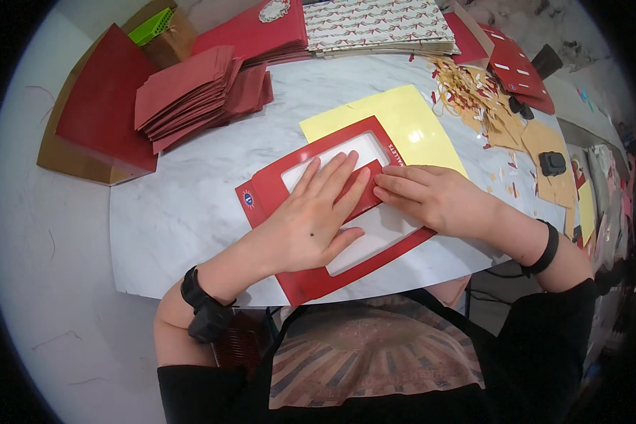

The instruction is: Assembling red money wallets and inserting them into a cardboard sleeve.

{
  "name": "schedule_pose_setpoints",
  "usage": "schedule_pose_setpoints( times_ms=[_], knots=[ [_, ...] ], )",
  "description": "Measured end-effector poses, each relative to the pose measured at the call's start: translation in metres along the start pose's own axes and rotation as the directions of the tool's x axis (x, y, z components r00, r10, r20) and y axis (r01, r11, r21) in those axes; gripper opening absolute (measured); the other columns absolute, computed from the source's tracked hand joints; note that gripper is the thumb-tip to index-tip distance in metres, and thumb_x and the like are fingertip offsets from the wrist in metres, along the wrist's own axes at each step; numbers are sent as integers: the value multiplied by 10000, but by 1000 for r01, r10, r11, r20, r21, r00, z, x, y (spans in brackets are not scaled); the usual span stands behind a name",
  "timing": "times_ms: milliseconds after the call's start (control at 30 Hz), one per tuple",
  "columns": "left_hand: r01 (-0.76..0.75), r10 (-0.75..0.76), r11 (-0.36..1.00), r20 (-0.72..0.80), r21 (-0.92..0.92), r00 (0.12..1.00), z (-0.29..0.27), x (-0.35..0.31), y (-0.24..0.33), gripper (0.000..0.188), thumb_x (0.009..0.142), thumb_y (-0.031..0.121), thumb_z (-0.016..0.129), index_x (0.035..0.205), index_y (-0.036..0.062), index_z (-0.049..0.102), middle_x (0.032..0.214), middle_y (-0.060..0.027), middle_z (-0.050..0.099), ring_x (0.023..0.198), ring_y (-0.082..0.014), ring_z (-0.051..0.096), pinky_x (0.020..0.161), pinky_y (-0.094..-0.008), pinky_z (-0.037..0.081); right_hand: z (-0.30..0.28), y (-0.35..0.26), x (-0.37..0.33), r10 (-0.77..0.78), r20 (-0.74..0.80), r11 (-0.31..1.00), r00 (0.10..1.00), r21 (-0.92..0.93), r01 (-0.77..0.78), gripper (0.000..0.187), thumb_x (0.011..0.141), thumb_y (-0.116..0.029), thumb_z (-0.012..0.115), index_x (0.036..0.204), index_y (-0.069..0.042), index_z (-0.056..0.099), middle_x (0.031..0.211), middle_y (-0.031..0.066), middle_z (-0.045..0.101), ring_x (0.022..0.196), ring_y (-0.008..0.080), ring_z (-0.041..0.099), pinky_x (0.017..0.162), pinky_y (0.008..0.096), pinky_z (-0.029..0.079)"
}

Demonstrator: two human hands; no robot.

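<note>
A flat red cardboard window box (269, 185) lies at a slant on the table in front of me. It has two white window areas with a red strip between them. My left hand (311, 219) lies flat over it with fingers stretched, pressing on the upper window and beside the strip. My right hand (438, 198) has its fingers drawn together, their tips on the strip's right end; the thumb is mostly hidden. Partly under the box, a yellow sheet (410, 120) sticks out at its far right side.
At the far left stand a stack of red card pieces (184, 95) and a large open red box (106, 106). Patterned sheets (381, 25) are piled at the back. Brown card scraps (459, 85) and a small black block (552, 164) lie along the right edge.
</note>
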State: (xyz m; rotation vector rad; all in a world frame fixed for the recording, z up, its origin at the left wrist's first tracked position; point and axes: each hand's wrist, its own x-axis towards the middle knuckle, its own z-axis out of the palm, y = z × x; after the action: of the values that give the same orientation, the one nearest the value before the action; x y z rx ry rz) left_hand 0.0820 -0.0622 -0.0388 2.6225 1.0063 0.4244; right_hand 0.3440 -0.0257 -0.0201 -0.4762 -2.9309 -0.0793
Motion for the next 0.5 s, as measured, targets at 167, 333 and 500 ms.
schedule_pose_setpoints(
  times_ms=[167, 333, 500],
  knots=[
    [226, -225, 893, 49, -389, 973, -16, 5, -9, 586, 906, 74, 615, 1454, 12, 418, 1166, -185, 554, 1006, -300, 567, 922, -392, 468, -17, -17, 12, 273, 109, 956, 956, 83, -283, 266, 848, -152, 657, 1062, 3, 625, 998, 113, 658, 939, 257, 671, 739, 365, 533],
    [329, -285, 692, 176, -643, 942, -16, 5, -13, 624, 960, -11, 535, 1531, 55, 291, 1144, -114, 583, 891, -140, 604, 808, -282, 515, -7, -40, 24, 584, 329, 252, 742, 795, -551, 509, 930, -315, 701, 1189, 14, 413, 817, 144, 635, 744, 267, 685, 646, 352, 527],
    [205, -67, 433, 195, -878, 978, -15, 1, -20, 716, 945, -58, 413, 1567, 29, 68, 1179, -181, 643, 996, -249, 673, 904, -344, 548, -2, -31, 28, 696, 273, 344, 664, 685, -643, 527, 884, -230, 762, 1240, -28, 431, 964, 111, 619, 852, 172, 633, 708, 303, 521]
  ],
)
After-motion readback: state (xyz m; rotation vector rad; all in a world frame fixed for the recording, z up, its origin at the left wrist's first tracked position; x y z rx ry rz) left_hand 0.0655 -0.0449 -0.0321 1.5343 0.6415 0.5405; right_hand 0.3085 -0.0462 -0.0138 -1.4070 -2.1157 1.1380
